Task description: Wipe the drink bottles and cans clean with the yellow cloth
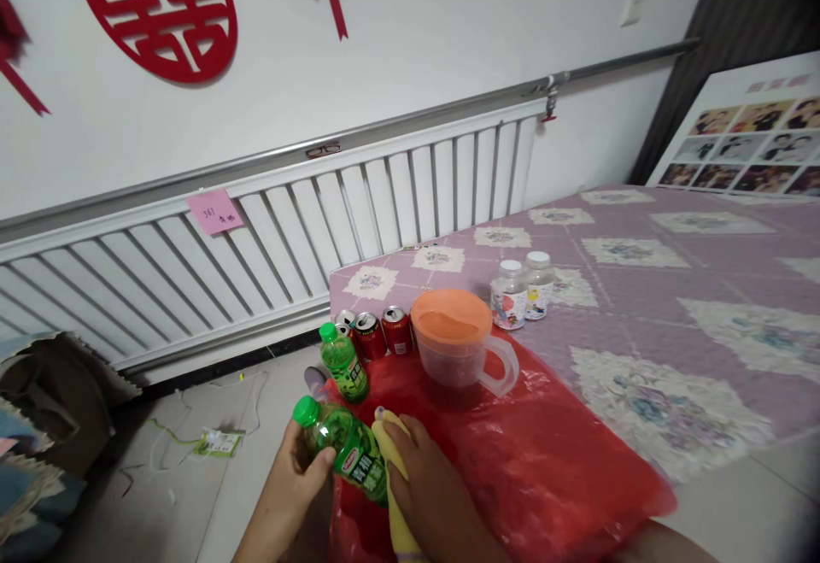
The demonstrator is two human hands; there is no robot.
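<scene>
My left hand (298, 477) is closed around the upper part of a clear plastic drink bottle (349, 452) with a green cap and green label. The bottle lies tilted, its cap toward the upper left. At its lower end my right hand (429, 477) grips a yellow cloth (395, 495), pressed against the bottle's side. Just beyond stands a second green-capped bottle (346, 366), upright. A translucent pitcher (452, 358) with an orange lid is to the right. Beneath my hands spreads a red plastic sheet (512, 452).
Several red drink cans (397, 332) stand behind the second bottle. Two clear jars (511, 294) with white lids are right of the pitcher. A patterned tablecloth (621, 290) covers the surface. The white radiator (397, 196) runs along the wall. Litter (218, 442) lies on the floor at left.
</scene>
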